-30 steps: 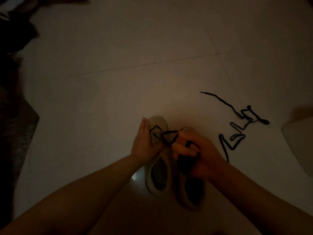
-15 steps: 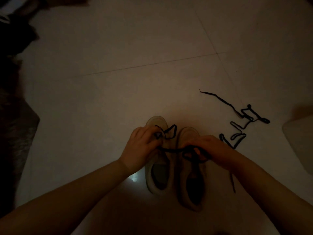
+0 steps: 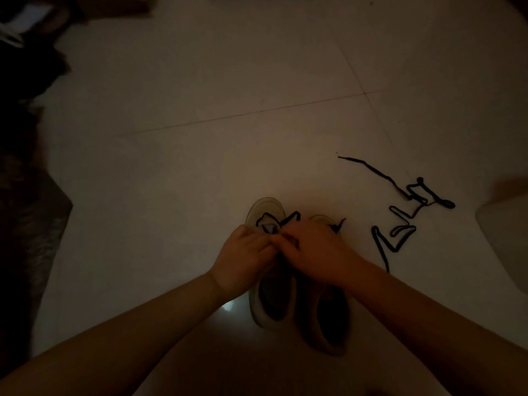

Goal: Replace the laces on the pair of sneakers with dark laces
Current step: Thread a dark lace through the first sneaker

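Two pale sneakers stand side by side on the floor, toes pointing away from me: the left sneaker (image 3: 267,208) and the right sneaker (image 3: 328,318). A dark lace (image 3: 288,218) runs through the left sneaker's front eyelets. My left hand (image 3: 244,252) and my right hand (image 3: 317,247) meet over the left sneaker's tongue, fingers curled, pinching this lace. A lace end (image 3: 340,224) sticks out past my right hand. A second dark lace (image 3: 400,221) lies loose on the floor to the right.
The floor is pale tile (image 3: 228,155) in dim light. Dark cloth or clutter (image 3: 25,195) fills the left edge. A pale bulky object (image 3: 505,238) sits at the right edge, beyond the loose lace.
My right hand has moved left and up from over the right sneaker to meet my left hand above the left sneaker. The lace strand stretched between the hands is now gathered in.
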The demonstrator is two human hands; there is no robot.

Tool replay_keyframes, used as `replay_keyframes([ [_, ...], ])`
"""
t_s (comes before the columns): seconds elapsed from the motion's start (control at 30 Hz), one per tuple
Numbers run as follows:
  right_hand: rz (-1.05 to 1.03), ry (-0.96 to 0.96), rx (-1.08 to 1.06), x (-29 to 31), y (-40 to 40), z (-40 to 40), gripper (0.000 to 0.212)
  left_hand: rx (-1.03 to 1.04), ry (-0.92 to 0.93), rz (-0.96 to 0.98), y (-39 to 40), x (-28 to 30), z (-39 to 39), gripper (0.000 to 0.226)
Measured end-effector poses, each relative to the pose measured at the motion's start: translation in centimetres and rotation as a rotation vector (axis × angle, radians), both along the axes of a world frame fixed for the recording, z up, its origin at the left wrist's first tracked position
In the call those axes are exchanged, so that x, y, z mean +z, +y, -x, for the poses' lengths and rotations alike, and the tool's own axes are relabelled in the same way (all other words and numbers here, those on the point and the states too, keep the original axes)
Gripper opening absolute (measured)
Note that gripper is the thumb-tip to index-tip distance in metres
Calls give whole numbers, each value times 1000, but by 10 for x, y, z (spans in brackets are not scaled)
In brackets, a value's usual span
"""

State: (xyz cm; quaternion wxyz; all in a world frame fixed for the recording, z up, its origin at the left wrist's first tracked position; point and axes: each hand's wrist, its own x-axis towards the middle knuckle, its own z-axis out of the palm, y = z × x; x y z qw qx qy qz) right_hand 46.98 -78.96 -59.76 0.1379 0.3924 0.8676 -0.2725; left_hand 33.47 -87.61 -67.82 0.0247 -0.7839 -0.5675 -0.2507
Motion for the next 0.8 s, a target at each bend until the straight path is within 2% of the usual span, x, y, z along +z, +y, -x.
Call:
replay_keyframes([
  [0.07,277,74,-214,-9,-9,7,44,-40,-8,-22,-4,-1,-1,14],
  [0.13,404,98,-381,-17,-6,12,55,-61,-16,-52,-8,0,-5,15],
  [0.2,516,87,-485,-21,-2,16,56,-89,-38,-85,-11,2,-9,12],
  [0.4,589,-15,-545,-22,3,23,33,-115,-27,-75,-14,6,-9,13],
  [0.47,505,-20,-546,-23,7,23,31,13,-60,31,-14,15,-12,14],
  [0.5,468,-20,-545,-25,7,22,30,128,-145,116,-13,18,-12,13],
  [0.53,450,-14,-554,-27,5,20,29,247,-251,195,-11,19,-10,17],
  [0.6,388,7,-539,-30,1,16,30,398,-372,303,-6,13,-5,41],
  [0.7,266,-25,-393,-34,-6,11,39,403,-518,551,7,-2,-5,87],
  [0.8,167,-22,-251,-32,-9,16,39,394,-700,657,19,-9,-18,105],
])
